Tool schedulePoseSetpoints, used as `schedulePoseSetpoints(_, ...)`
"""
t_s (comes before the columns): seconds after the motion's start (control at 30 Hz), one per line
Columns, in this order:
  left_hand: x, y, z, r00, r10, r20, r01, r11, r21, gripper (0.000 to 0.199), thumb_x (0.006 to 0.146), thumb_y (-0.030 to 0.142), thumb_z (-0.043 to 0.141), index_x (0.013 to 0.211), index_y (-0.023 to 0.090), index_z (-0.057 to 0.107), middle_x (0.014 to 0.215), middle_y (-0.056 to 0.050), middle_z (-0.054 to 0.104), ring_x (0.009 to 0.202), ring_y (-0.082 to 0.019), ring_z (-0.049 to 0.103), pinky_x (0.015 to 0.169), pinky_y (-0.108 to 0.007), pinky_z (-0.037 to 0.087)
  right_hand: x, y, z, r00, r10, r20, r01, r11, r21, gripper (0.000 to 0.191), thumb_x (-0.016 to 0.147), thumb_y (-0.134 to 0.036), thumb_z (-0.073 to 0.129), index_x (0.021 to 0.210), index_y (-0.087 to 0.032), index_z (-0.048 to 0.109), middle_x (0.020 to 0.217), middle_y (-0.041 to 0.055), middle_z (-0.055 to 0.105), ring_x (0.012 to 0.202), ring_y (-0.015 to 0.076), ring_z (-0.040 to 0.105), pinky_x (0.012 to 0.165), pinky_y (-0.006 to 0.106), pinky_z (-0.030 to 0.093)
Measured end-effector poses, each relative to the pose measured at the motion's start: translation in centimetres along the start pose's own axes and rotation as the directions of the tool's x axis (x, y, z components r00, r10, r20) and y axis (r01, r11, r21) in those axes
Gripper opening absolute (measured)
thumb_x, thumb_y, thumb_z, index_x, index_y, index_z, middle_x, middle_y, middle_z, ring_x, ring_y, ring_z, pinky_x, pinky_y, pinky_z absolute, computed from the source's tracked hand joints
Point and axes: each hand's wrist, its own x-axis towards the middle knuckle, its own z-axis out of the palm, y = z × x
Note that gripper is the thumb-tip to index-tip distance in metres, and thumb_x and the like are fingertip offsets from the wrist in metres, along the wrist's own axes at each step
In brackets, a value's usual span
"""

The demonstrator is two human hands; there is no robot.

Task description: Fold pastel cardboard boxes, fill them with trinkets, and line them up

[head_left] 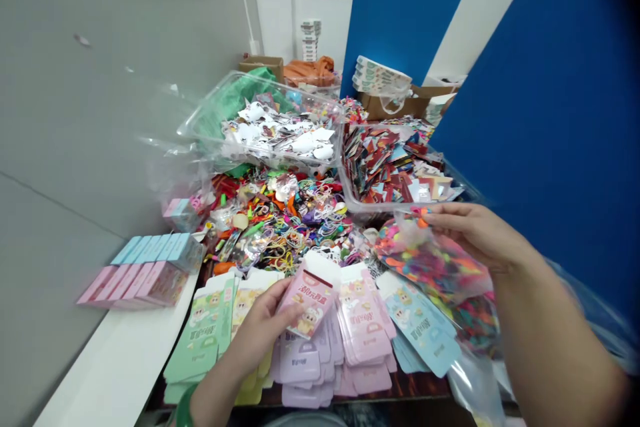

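- Currently, the left hand (263, 327) is holding a pink box (311, 300), its fingers and thumb closing on the sides; the box is tilting, its white flap standing open at the far end.
- The pink box is hovering above the purple flat boxes (300, 363), near the front edge of the tabletop (413, 387).
- The right hand (475, 233) is reaching to a clear bag (435, 263) of bright bits; its grip is pinching an orange bit (424, 215) at the bag's top. Whether that bit is free of the film, I cannot tell.
- Green (200, 333), yellow (250, 300), pink (364, 320) and blue (423, 327) flat boxes are lying in a row with the purple ones.
- Beyond them, loose trinkets (290, 220) are heaping up before two clear trays of cards.
- Wrapped boxes (150, 277) are sitting by the wall.
- The person seems to be picking a bit for the pink box; the next move would be calling for lifting it out cleanly while keeping the flap clear.
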Motion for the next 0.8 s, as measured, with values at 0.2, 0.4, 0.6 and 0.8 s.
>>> schedulePoseSetpoints(0.2, 0.6, -0.3, 1.4, 0.997, 0.075, 0.037, -0.074, 0.997, -0.014, 0.046, 0.078, 0.028, 0.073, 0.122, 0.020, 0.061, 0.118, -0.008, 0.068, 0.103, -0.024, 0.062, 0.087, -0.033, 0.049, -3.0, -1.3, 9.1, 0.961, 0.035, 0.274, -0.126, 0.938, 0.324, 0.028, 0.053, -0.043, 0.086, 0.061, -0.020, 0.071, 0.084, 0.0053, 0.068, 0.078, 0.0182, 0.059, 0.071, 0.031, 0.045)
schedulePoseSetpoints(0.4, 0.7, -0.9, 1.4, 0.986, 0.162, 0.044, -0.158, 0.984, -0.087, 0.042, 0.077, 0.025, 0.075, 0.117, 0.021, 0.062, 0.114, -0.006, 0.066, 0.101, -0.020, 0.061, 0.086, -0.031, 0.048, -5.8, 0.8, 15.3, 0.925, 0.020, 0.380, -0.139, 0.947, 0.289, 0.026, 0.060, -0.045, 0.081, 0.065, -0.021, 0.074, 0.119, 0.0074, 0.064, 0.111, 0.0264, 0.055, 0.088, 0.035, 0.043)
schedulePoseSetpoints(0.6, 0.3, -1.4, 1.0, 0.981, 0.179, 0.071, -0.174, 0.982, -0.068, 0.040, 0.080, 0.029, 0.072, 0.115, 0.021, 0.056, 0.107, -0.006, 0.065, 0.097, -0.020, 0.061, 0.082, -0.031, 0.049, -6.6, 1.2, 15.9, 0.890, 0.025, 0.455, -0.079, 0.992, 0.100, 0.032, 0.068, -0.050, 0.072, 0.066, -0.018, 0.067, 0.064, 0.0001, 0.059, 0.060, 0.0138, 0.049, 0.060, 0.029, 0.040)
schedulePoseSetpoints(0.8, 0.4, 0.9, -0.3, 0.874, 0.486, -0.013, -0.441, 0.804, 0.398, 0.034, 0.094, 0.029, 0.053, 0.128, 0.026, 0.055, 0.126, -0.008, 0.059, 0.120, -0.022, 0.052, 0.104, -0.039, 0.039, -6.9, 0.8, 16.4, 0.901, -0.151, 0.406, 0.204, 0.975, -0.091, 0.029, 0.075, -0.044, 0.060, 0.058, -0.020, 0.059, 0.059, 0.0000, 0.055, 0.059, 0.0150, 0.049, 0.057, 0.028, 0.038)
